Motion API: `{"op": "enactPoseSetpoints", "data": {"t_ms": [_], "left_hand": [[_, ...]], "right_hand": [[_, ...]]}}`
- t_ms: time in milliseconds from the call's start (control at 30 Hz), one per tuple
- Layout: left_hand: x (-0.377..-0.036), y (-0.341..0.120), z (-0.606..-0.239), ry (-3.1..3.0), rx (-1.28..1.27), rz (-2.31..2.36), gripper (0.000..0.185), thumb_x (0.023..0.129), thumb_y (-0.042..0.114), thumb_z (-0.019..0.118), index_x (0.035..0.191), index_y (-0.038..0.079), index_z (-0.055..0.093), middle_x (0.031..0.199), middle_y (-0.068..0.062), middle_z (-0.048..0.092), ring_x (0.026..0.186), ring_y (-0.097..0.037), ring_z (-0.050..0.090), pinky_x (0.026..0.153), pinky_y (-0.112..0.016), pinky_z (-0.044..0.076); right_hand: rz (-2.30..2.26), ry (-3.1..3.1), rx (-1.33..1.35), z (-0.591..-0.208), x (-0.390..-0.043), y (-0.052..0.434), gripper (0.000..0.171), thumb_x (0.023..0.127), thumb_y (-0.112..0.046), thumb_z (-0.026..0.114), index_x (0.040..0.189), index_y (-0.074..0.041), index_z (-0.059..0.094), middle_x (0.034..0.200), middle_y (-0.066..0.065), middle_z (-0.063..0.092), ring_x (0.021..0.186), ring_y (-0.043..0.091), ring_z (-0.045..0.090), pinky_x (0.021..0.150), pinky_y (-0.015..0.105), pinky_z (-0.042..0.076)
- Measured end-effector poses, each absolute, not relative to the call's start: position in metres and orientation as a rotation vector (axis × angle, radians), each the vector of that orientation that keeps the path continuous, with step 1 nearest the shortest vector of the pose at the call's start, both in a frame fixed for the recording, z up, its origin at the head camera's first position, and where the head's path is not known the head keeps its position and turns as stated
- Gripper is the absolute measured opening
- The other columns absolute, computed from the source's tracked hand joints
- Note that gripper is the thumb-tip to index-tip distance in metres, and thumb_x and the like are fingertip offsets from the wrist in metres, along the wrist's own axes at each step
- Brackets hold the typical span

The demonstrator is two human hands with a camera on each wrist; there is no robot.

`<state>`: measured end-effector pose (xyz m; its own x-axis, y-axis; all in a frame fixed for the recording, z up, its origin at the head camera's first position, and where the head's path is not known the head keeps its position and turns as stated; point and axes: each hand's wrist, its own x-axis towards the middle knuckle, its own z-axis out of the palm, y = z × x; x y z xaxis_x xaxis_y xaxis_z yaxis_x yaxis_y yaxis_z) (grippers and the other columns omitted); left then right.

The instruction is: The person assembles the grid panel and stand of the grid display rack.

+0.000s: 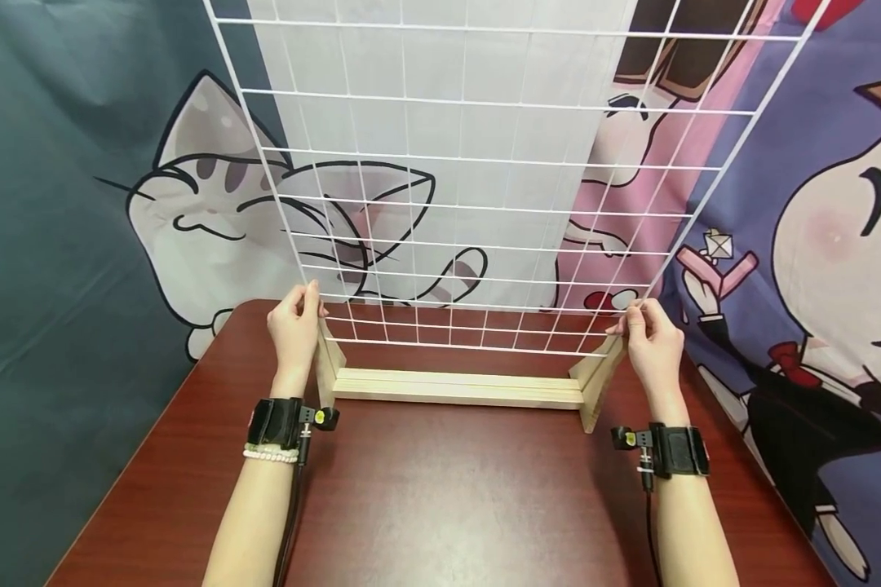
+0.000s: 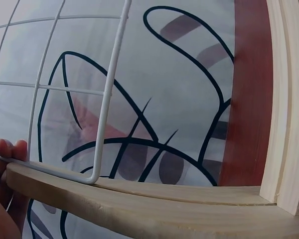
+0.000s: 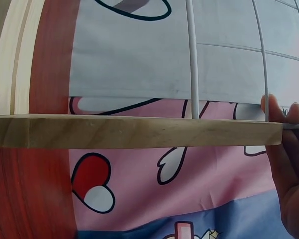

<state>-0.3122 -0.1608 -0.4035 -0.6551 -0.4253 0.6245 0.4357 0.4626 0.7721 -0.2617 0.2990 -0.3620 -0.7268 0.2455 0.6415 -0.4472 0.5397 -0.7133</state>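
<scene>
In the head view, the forearms with their wrist cameras lay nearest, reaching over the table (image 1: pixel 426 505). The left hand (image 1: pixel 294 326) pinched the left edge wire of the white grid (image 1: pixel 477 187), and the right hand (image 1: pixel 652 341) pinched the right edge wire, both low down, just above the wooden stand (image 1: pixel 458 388). The grid stood upright between the stand's two end pieces, leaning slightly away, its bottom wire still above the crossbar. Cartoon cloths hung behind.

In the left wrist view, the fingers (image 2: pixel 7 149) curled round the edge wire where the grid's rounded corner (image 2: pixel 92 178) touched the top of the wooden end piece (image 2: pixel 139 204). Whether it sat in a slot could not be told.

In the right wrist view, the fingertips (image 3: pixel 276 107) closed on the wire just past the tip of the other end piece (image 3: pixel 139 131), and a vertical wire met its top edge.

To do this well, both corners should probably go down level and together, with the grips kept low so the panel does not flex or tip the stand.
</scene>
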Motion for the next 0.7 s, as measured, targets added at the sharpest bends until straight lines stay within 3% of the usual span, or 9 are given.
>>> {"op": "enactPoseSetpoints", "data": {"t_ms": [67, 133, 167, 300, 400, 700], "left_hand": [[-0.312, -0.16, -0.404, -1.876, -0.008, -1.304, 0.044, 0.097, 0.031, 0.057, 0.07, -0.003, 0.062, 0.06, -0.017, 0.06, 0.053, 0.007, 0.05, 0.05, -0.012, 0.033], [-0.312, -0.159, -0.405, -1.873, 0.002, -1.305, 0.044, 0.098, 0.031, 0.057, 0.07, -0.003, 0.062, 0.061, -0.019, 0.06, 0.052, 0.007, 0.048, 0.051, -0.013, 0.032], [-0.312, -0.158, -0.405, -1.872, 0.01, -1.303, 0.044, 0.097, 0.032, 0.057, 0.071, -0.003, 0.062, 0.059, -0.014, 0.06, 0.052, 0.008, 0.047, 0.052, -0.013, 0.032], [-0.311, -0.157, -0.407, -1.868, 0.033, -1.294, 0.044, 0.098, 0.033, 0.056, 0.072, -0.003, 0.062, 0.062, -0.017, 0.062, 0.051, 0.008, 0.043, 0.054, -0.015, 0.031], [-0.312, -0.158, -0.409, -1.866, 0.028, -1.283, 0.044, 0.098, 0.032, 0.056, 0.072, -0.003, 0.062, 0.065, -0.022, 0.063, 0.051, 0.008, 0.042, 0.054, -0.015, 0.031], [-0.313, -0.161, -0.411, -1.836, -0.038, -1.352, 0.039, 0.097, 0.03, 0.058, 0.071, 0.002, 0.065, 0.063, -0.018, 0.064, 0.051, 0.001, 0.046, 0.051, -0.014, 0.032]], "right_hand": [[1.23, -2.049, 0.161, -0.362, -0.262, 0.3, 0.019, 0.098, -0.005, 0.053, 0.089, 0.012, 0.057, 0.061, 0.003, 0.06, 0.06, -0.013, 0.061, 0.056, 0.006, 0.044], [1.217, -2.046, 0.157, -0.363, -0.263, 0.3, 0.021, 0.098, -0.005, 0.053, 0.088, 0.012, 0.057, 0.063, 0.009, 0.06, 0.059, -0.013, 0.061, 0.056, 0.007, 0.044], [1.205, -2.046, 0.154, -0.366, -0.265, 0.302, 0.022, 0.098, -0.007, 0.053, 0.087, 0.011, 0.058, 0.063, 0.009, 0.06, 0.059, -0.013, 0.06, 0.055, 0.007, 0.044], [1.206, -2.037, 0.154, -0.38, -0.277, 0.312, 0.024, 0.098, -0.012, 0.054, 0.087, 0.009, 0.06, 0.066, 0.011, 0.062, 0.059, -0.011, 0.061, 0.054, 0.007, 0.044], [1.24, -2.025, 0.158, -0.386, -0.281, 0.315, 0.025, 0.098, -0.014, 0.056, 0.087, 0.008, 0.061, 0.066, 0.006, 0.063, 0.059, -0.008, 0.062, 0.054, 0.008, 0.045], [1.325, -1.991, 0.124, -0.386, -0.282, 0.314, 0.026, 0.097, -0.013, 0.056, 0.088, 0.011, 0.06, 0.062, -0.014, 0.061, 0.056, -0.004, 0.063, 0.055, 0.01, 0.047]]}}
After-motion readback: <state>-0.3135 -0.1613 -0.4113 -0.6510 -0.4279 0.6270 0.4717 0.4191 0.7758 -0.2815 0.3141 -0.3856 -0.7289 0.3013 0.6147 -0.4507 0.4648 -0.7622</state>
